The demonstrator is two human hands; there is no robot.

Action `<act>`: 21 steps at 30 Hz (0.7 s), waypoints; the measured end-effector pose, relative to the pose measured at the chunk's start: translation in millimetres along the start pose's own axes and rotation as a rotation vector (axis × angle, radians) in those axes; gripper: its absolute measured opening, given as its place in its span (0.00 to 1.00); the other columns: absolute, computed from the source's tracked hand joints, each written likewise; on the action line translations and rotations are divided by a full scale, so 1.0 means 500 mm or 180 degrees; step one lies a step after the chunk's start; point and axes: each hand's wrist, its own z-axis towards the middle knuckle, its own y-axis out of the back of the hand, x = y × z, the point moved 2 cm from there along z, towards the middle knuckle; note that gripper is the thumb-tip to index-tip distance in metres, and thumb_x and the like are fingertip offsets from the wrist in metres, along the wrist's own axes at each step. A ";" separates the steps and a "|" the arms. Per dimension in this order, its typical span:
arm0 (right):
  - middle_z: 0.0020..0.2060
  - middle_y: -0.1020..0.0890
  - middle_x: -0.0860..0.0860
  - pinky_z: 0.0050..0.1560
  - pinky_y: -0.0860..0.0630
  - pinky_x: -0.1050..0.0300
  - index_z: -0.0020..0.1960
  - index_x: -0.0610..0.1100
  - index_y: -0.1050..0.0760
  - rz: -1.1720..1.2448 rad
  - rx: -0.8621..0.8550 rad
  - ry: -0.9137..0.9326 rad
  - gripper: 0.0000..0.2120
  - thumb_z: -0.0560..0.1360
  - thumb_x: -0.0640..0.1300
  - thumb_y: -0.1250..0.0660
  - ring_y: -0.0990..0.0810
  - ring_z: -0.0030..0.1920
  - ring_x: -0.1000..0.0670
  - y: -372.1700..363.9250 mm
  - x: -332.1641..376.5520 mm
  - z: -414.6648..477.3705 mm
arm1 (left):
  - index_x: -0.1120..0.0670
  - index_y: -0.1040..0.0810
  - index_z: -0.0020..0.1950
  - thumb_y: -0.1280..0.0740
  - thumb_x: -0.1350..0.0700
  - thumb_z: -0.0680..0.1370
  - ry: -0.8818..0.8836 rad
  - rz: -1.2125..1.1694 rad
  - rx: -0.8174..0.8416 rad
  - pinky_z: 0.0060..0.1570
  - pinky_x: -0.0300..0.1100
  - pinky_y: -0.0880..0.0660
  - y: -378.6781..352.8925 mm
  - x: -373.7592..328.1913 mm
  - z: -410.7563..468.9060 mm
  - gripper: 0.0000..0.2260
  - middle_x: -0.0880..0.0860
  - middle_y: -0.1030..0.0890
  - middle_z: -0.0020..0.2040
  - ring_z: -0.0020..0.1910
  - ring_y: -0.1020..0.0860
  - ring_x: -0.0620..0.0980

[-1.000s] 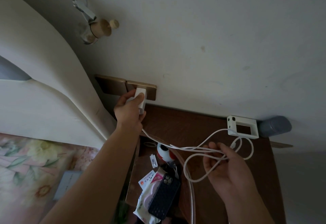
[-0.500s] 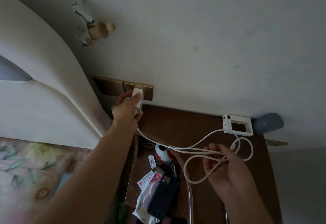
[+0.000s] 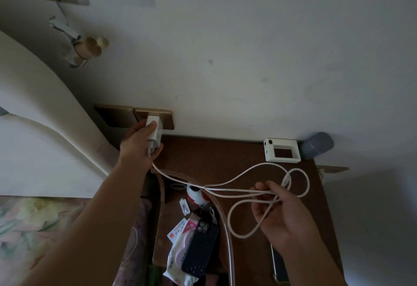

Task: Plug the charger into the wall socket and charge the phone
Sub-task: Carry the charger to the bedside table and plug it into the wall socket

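Step in hand: seating the charger [image 3: 154,131] in the socket [image 3: 164,119]. Left hand [image 3: 141,145] wrapped around the white charger body, thumb along its top, pressing it against the brass plate low on the wall, just above the nightstand [image 3: 216,157]. Cannot tell whether the prongs are fully home; the hand hides the joint. Right hand [image 3: 284,213] half-closed, palm up, fingers loosely gathering several loops of the white cable [image 3: 228,181], which runs slack from the charger across the tabletop. What looks like the connector end lies in the loops near the fingertips. Phone [image 3: 199,249] in a dark case lies face down at the near edge, on top of a tissue pack [image 3: 174,261], untouched. Next, by my reckoning: a firm push to confirm the seat, release, then free the connector from the tangle and bring it to the phone's port.
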 end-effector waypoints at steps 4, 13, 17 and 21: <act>0.40 0.18 0.43 0.38 0.25 0.55 0.47 0.38 0.23 -0.0496 -0.0099 0.0016 0.03 0.75 0.39 0.33 0.19 0.42 0.47 0.019 0.011 -0.007 | 0.46 0.22 0.54 0.27 0.56 0.73 0.0056 0.0044 0.0080 0.50 0.50 0.22 0.001 -0.003 0.000 0.12 0.56 0.26 0.65 0.61 0.27 0.56; 0.36 0.21 0.46 0.38 0.28 0.53 0.47 0.41 0.22 -0.1880 0.0048 0.0504 0.04 0.74 0.37 0.34 0.23 0.37 0.49 0.075 0.028 -0.015 | 0.49 0.25 0.60 0.29 0.55 0.74 -0.0049 0.0252 0.0153 0.52 0.51 0.22 0.008 -0.003 0.001 0.16 0.56 0.26 0.65 0.60 0.25 0.54; 0.41 0.19 0.42 0.38 0.25 0.54 0.51 0.40 0.22 -0.2193 0.0043 0.0635 0.08 0.74 0.33 0.35 0.19 0.41 0.47 0.094 0.033 -0.020 | 0.51 0.29 0.69 0.29 0.52 0.75 -0.0082 0.0364 0.0198 0.56 0.51 0.24 0.011 0.000 -0.001 0.23 0.56 0.25 0.65 0.60 0.24 0.53; 0.42 0.19 0.40 0.36 0.22 0.57 0.52 0.40 0.23 -0.2443 0.0105 0.0784 0.09 0.74 0.32 0.35 0.19 0.40 0.47 0.106 0.037 -0.020 | 0.53 0.28 0.68 0.29 0.46 0.74 -0.0156 0.0514 0.0091 0.56 0.50 0.24 0.025 0.006 -0.008 0.25 0.55 0.22 0.60 0.54 0.22 0.51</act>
